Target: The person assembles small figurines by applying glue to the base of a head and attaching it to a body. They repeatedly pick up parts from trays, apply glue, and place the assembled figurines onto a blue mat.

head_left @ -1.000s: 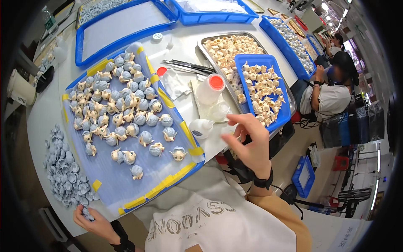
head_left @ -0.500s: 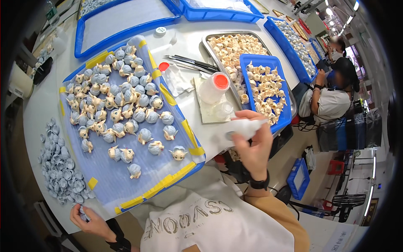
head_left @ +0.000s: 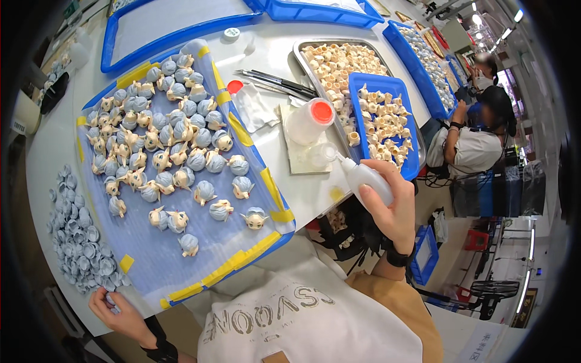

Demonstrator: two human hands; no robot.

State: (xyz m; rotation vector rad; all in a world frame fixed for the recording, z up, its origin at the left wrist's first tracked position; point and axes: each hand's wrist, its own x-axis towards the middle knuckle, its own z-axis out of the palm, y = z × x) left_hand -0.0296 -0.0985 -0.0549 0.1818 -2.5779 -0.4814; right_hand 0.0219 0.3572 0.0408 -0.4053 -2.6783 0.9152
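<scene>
The right hand is wrapped around a soft white bottle, thumb on the near side, with the nozzle pointing away from the palm toward a small clear cup just beyond the fingertips, to their left; whether the tip touches the cup, I cannot tell. A light, even squeeze would probably serve best, the wrist steady so the nozzle does not knock the cup or the red-topped tub behind it. Tilting the bottle early could drip on the bench. The left hand has its fingers curled by the near end of a pile of grey-blue shells; whether it pinches one is unclear. If so, a loose hold at the rim should avoid bending it
</scene>
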